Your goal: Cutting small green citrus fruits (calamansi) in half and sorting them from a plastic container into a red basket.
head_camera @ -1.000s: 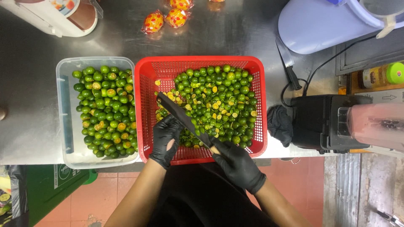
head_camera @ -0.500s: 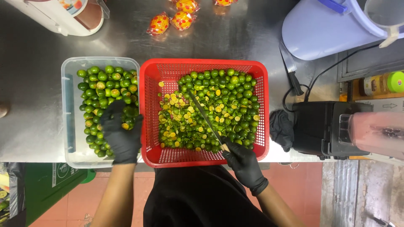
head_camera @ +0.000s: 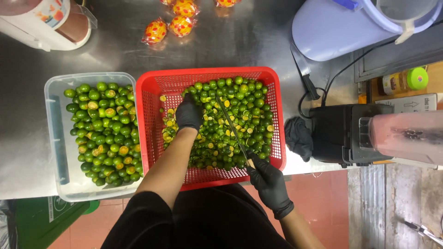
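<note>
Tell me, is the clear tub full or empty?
Nearly full: small green citrus cover most of the clear tub, leaving a bare strip at its left.

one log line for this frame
left hand: in red basket on small green fruits | right hand: holds knife | clear tub: fruits

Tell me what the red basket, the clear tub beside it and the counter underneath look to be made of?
The red basket looks like moulded plastic: uniform colour, fine mesh walls, thick rim. The clear tub seems to be translucent plastic, slightly cloudy, with rounded corners. The counter is probably stainless steel: grey, brushed, with soft reflections. The black gloves on the left hand and right hand look like thin, slightly shiny rubber, perhaps nitrile.
</note>
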